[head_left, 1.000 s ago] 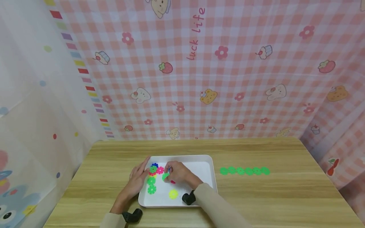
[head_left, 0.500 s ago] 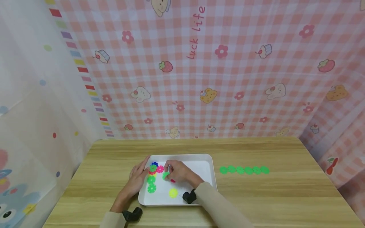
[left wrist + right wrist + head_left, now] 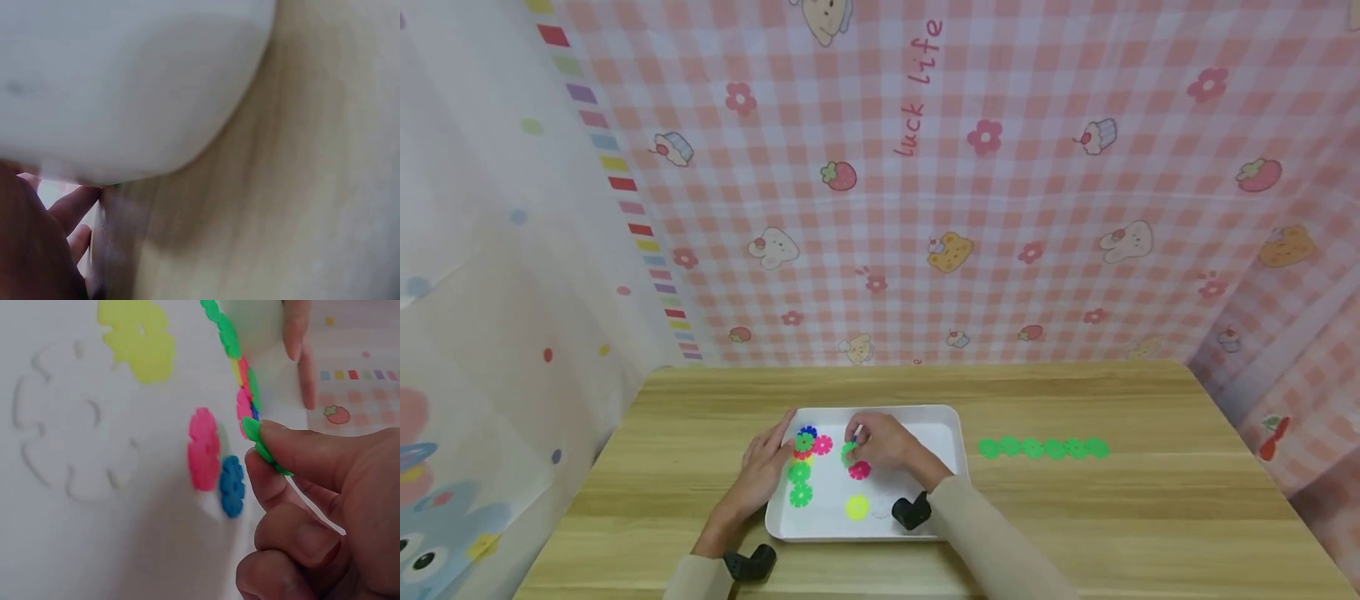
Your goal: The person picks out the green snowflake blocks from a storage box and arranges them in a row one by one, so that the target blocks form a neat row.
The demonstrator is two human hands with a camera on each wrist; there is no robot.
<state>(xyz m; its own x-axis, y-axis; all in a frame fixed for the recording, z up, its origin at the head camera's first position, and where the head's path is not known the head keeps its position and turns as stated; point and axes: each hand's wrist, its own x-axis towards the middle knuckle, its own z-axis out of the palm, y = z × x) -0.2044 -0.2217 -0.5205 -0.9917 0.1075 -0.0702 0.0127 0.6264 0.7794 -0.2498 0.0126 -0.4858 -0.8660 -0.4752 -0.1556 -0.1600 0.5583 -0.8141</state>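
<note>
your right hand [image 3: 886, 443] pinches a green notched disc [image 3: 265, 447] over the white tray [image 3: 934, 423], your left hand [image 3: 762, 477] resting straight-fingered along its edge.

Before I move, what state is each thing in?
Tray, on the table
Right grip, pinches a green disc
Left grip, rests at tray's left edge
Mixed cluster, overlapping in tray
Yellow disc, lying in tray
Pale disc, lying in tray
Blue disc, beside pink disc
Green row, six discs on table
</note>
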